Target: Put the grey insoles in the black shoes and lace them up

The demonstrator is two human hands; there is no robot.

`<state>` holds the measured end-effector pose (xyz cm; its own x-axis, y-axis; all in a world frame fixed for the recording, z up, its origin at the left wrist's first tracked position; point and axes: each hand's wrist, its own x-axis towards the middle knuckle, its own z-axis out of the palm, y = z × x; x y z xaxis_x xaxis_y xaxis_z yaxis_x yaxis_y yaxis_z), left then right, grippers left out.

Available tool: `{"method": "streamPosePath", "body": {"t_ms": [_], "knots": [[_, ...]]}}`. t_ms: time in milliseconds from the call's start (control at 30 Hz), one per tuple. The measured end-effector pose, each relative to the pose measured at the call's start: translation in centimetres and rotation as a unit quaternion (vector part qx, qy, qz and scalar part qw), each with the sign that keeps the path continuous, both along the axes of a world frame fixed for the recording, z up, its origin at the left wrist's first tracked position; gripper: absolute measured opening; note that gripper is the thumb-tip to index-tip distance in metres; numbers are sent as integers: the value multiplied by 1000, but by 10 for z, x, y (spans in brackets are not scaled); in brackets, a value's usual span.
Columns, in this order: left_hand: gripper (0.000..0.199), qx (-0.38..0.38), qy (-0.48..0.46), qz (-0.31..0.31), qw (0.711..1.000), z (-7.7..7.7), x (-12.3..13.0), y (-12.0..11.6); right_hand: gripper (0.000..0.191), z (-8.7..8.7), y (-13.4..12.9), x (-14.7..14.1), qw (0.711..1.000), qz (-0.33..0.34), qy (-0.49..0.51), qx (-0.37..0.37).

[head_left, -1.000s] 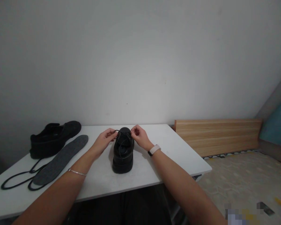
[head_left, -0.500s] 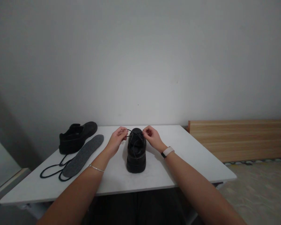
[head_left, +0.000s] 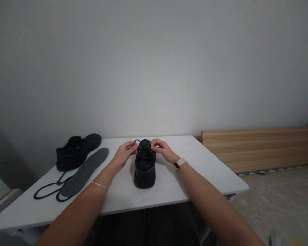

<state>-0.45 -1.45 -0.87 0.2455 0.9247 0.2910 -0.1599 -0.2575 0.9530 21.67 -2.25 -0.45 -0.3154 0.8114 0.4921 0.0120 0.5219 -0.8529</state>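
A: Where do the hands sit?

B: Both are at the far end of the black leather lace-up shoe (head_left: 144, 168), which stands heel towards the person in the middle of the white rectangular table (head_left: 200, 171). The left hand (head_left: 125, 154) pinches a strand of the thin black lace (head_left: 141, 147) on the shoe's left side; the right hand (head_left: 162, 149) pinches the lace on the shoe's right side. Fingers of both are curled tight on it, touching the shoe's upper.

A: Anything on the wrists?

B: A thin silver bracelet (head_left: 100, 185) on the left forearm, a pale band with a dark edge (head_left: 180, 162) on the right wrist.

A: And around that shoe?

B: To its left, well apart, lies a flat grey felt insole (head_left: 86, 171). Beyond the insole, further left and towards the wall, a second black shoe (head_left: 77, 151) rests on its side or tilted; I cannot tell which. A loose black lace (head_left: 47, 192) loops on the tabletop, touching the insole's near end.

A: The room?

B: A plain pale wall (head_left: 154, 68) rises directly behind the shoe's table. To the shoe's right, past the table edge, a light wooden board (head_left: 256, 148) stands along the wall on a patterned beige floor (head_left: 277, 201).

A: Counts?

B: Two shoes, two laces, one insole, one table, one board, two hands.
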Motion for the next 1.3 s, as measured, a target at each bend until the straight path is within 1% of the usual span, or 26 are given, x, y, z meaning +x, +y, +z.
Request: {"method": "streamPosePath", "body": {"t_ms": [67,100,200,233,367,500,600,700,767,867,967,1033,1167,1300], "knots": [[29,-3,-22,9,1000,1,-1,0,25,-1,2,1,1000,11,4,-8],[29,-1,-22,4,1000,1,-1,-1,26,-2,3,2,1000,14,6,-13],[29,16,9,-29,999,1,-1,-2,25,-5,6,2,999,18,18,-26],[29,24,20,-29,999,1,-1,-2,24,-6,7,2,999,17,23,-31],[32,43,40,15,998,1,-2,-1,27,-11,11,1,997,9,49,-52],[35,27,-13,31,999,4,-3,0,29,-13,15,0,994,1,79,-69],[33,7,-63,32,997,6,-3,-1,29,-12,15,-1,992,0,100,-76],[30,-5,-85,21,996,6,-3,-3,28,-10,14,-2,990,7,110,-87],[27,0,-76,20,997,5,-4,-2,27,-9,12,-2,989,15,111,-97],[28,20,-34,25,999,3,-5,-1,26,-8,10,-1,988,25,107,-109],[32,26,19,0,999,-1,-4,1,27,-8,8,-1,988,29,104,-112],[30,23,40,-16,999,-3,-4,2,28,-8,8,-1,988,31,102,-110],[27,30,49,-16,998,-5,-4,3,29,-8,8,0,990,29,95,-101],[26,38,44,-6,998,-6,-3,5,30,-6,8,-2,993,11,76,-89]]}}
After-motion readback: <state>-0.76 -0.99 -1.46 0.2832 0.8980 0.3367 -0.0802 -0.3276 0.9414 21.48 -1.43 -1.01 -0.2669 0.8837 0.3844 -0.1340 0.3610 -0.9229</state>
